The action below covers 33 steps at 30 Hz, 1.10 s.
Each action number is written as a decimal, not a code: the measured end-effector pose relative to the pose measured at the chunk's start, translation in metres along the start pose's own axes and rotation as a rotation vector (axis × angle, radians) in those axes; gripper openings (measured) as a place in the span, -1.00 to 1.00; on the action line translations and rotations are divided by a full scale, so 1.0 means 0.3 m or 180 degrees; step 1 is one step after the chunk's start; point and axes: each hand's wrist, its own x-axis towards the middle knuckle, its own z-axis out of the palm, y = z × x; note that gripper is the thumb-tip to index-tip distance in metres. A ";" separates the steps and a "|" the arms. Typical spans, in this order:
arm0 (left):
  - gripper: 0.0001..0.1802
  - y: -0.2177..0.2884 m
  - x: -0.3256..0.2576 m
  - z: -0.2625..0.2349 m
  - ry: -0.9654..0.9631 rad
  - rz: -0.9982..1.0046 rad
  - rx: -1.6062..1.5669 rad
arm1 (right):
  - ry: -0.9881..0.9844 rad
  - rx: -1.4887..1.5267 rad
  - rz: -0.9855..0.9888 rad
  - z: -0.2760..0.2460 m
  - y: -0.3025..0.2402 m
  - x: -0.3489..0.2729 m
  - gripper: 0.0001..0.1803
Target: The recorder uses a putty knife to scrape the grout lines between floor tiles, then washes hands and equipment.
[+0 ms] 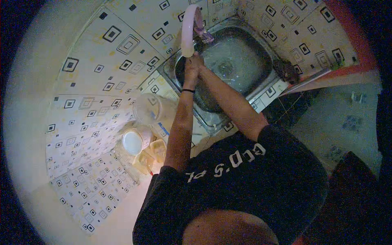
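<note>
Both my arms reach forward over the metal sink (261,47), and my hands meet at its left side. A pale pink curved tap spout (187,34) arches down, and its end comes right to my hands. My left hand (190,74), with a dark band on its wrist, overlaps my right hand (197,60). The fingers of both are mostly hidden, so whether they hold anything does not show. Beyond them, a small purple item (207,37) lies by the sink's back left edge. The basin looks wet, with whitish water around the drain (225,65).
Left of my left forearm stand a clear round container (146,109), a white-lidded tub (133,143) and yellowish trays (150,157). A dark bundle (286,71) rests at the sink's right corner. Patterned tile walls (126,43) close in behind and to the left.
</note>
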 end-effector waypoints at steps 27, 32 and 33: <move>-0.62 0.231 -0.244 -0.035 -0.0364 0.0194 -0.4367 | 0.0470 -0.1706 0.0113 0.658 0.413 0.008 -0.61; -0.61 0.203 -0.218 -0.005 -0.0161 -0.0180 -0.4766 | 0.0747 -0.1974 -0.0027 0.637 0.402 -0.107 -0.60; -0.61 0.235 -0.214 0.022 0.0044 -0.0254 -0.4919 | 0.0781 -0.2031 -0.0072 0.643 0.354 -0.188 -0.60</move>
